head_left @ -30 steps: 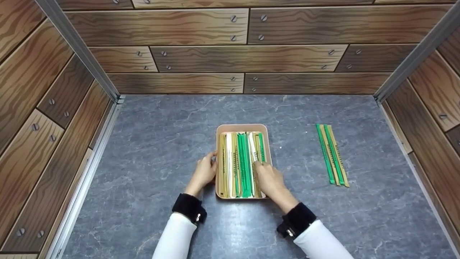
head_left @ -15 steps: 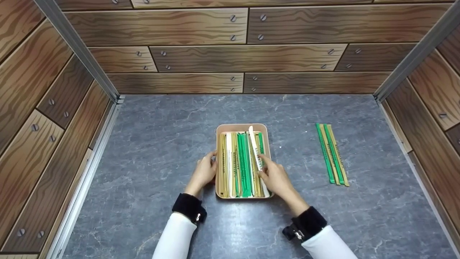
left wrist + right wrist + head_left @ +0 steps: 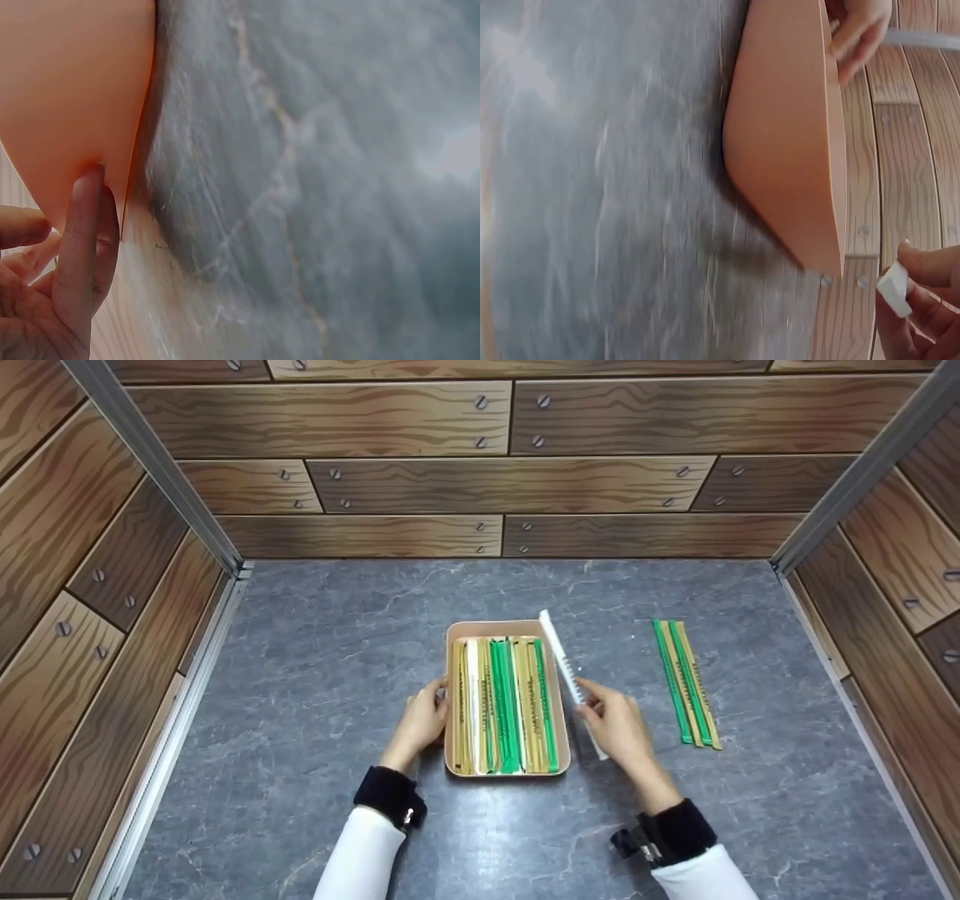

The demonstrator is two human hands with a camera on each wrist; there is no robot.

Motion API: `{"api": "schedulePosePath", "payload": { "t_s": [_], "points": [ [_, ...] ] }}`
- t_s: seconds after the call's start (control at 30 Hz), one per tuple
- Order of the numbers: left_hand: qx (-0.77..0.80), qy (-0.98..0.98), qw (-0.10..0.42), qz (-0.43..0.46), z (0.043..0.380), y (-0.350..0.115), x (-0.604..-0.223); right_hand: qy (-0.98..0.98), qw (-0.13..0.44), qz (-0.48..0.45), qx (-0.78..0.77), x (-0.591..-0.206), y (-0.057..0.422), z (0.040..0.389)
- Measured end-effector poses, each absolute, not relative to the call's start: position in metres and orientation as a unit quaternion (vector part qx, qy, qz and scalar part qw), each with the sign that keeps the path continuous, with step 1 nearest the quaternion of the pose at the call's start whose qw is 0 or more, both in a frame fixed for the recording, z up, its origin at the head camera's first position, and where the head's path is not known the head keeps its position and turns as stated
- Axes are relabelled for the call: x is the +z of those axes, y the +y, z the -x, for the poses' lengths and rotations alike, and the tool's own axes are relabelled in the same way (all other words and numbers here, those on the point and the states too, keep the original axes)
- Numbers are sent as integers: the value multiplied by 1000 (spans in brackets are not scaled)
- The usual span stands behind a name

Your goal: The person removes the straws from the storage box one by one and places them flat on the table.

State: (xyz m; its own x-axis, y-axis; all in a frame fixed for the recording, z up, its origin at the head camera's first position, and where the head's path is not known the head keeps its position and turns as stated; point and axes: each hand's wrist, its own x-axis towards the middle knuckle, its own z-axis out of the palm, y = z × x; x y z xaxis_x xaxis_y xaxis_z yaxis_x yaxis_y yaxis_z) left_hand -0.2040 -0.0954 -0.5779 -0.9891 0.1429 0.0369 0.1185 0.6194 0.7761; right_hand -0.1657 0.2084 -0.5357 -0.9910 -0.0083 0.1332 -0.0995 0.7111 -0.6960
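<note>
Lying right of tray (image 3: 491,630) and hands (image 3: 420,720) (image 3: 621,729): four green-and-tan packets (image 3: 689,682).

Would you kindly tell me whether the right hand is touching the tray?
Apart: the right wrist view shows the wood-patterned wall in a plain gap between the right hand and the tray.

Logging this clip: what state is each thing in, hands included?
White stick: pinched, raised off the table
Right hand: pinching the white stick
Tray: upright, open at the top
Left hand: touching the tray's outer wall
Sticks in the tray: lying lengthwise, side by side
Four sticks: lying side by side on the table
</note>
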Motion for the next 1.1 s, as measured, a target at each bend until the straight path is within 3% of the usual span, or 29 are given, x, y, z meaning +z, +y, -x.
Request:
{"api": "schedulePosePath", "payload": {
  "t_s": [0.47,1.1],
  "points": [
    [427,901,1,-77,203,-96,-578,-945,107,63,304,-532,265,168],
    [435,897,3,-77,205,-95,-581,-953,24,152,261,-545,332,172]
  ]
}}
